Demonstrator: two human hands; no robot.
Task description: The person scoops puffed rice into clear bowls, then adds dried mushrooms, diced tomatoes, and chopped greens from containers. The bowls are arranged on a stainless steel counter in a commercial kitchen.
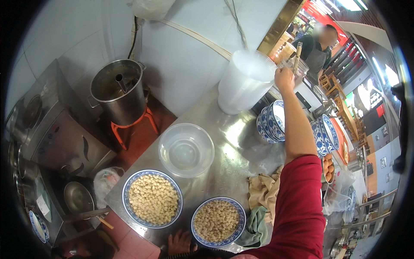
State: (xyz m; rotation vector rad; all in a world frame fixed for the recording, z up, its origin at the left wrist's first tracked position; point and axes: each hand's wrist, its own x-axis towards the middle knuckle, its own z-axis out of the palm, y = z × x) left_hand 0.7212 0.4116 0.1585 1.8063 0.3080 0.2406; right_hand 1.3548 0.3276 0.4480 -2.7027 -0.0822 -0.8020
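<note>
My right arm, in a red sleeve, stretches out to the far side of the counter. There my right hand is closed around the lower end of a narrow tan stick-like utensil, held upright; its lower part is hidden. My left hand lies with fingers apart at the counter's near edge, holding nothing. Beside it stand a blue-and-white bowl of small brownish pieces and a larger blue-and-white bowl of pale, kernel-like pieces. Beyond them sits a clear plastic bowl.
A tall translucent bucket and stacked patterned bowls stand left of my right forearm. Cloths lie near my elbow. Off the counter's left side, a steel pot rests on an orange stool. Another person stands beyond the counter.
</note>
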